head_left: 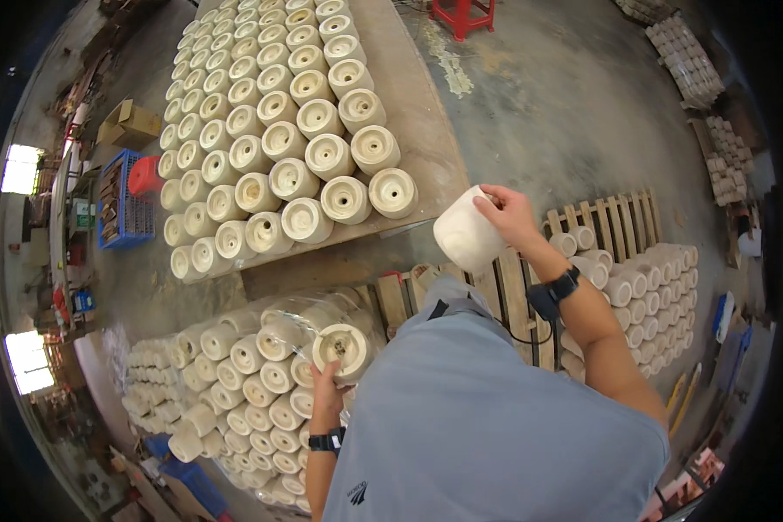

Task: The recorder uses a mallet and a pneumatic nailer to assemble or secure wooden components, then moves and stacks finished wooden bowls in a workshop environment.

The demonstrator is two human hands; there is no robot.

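Note:
My right hand grips a cream-coloured pot by its rim, holding it tilted in the air off the table's near right corner. Low on the left, my left hand has its fingers on another cream pot, whose round recessed end faces up with a dark spot at its centre. That pot is beside a stack of similar pots lying on their sides, partly under clear plastic film. Whether it is lifted off the stack I cannot tell. Part of the left fingers is hidden behind it.
Rows of pots with small centre holes cover much of the table ahead. More pots are stacked at right by a wooden pallet. A blue crate, a red stool and a cardboard box stand farther off.

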